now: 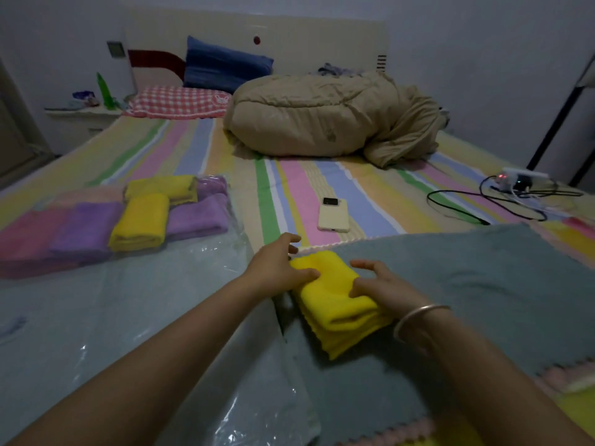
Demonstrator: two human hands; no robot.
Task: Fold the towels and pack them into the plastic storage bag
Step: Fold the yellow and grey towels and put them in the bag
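Two hands are set on a folded yellow towel (335, 312), which is laid on a grey-green towel (483, 278) spread flat over the striped bed (289, 185). The yellow towel's far left corner is gripped by the left hand (273, 268): the thumb is laid across the top fold and the fingers (291, 241) are curled past the far edge. The towel's right side is met by the right hand (386, 286), whose thumb is pressed into the cloth while its fingers (365, 264) are arched and slightly spread over the far end; whether they touch it cannot be told. To the left, a clear plastic bag (193, 268) is spread out, with folded towels (141, 220) packed in its far end. A phone (333, 215) is seen just beyond the hands.
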